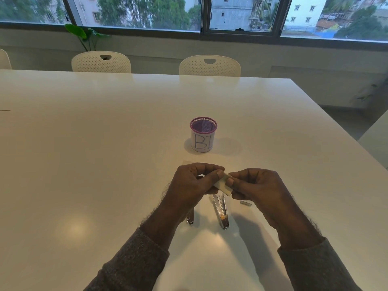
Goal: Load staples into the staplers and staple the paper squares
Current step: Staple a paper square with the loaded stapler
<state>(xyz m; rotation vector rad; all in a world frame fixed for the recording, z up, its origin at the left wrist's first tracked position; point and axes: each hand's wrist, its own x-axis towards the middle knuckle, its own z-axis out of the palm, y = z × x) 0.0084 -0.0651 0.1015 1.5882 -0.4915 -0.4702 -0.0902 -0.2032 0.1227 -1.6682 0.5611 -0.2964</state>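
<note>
Small cream paper-wrapped packet [223, 184], likely staples, held above white bench [105, 143], pinched at opposite ends by left hand [190, 185] and right hand [255, 186]; light, thin wrapper tears easily, hold by edges; open silver metal stapler [220, 213] lies below

Gloss, metal, paper and knit

The white worktop [105, 143] is smooth and glossy, mirroring light; the stapler [220, 213] is bright polished metal, as is the staple strip [246, 203] (small, so probably). The pale square [223, 183] looks like matt paper, the cup [203, 134] fine purple mesh with a paper label, the sleeves [134, 263] coarse grey knit.
</note>
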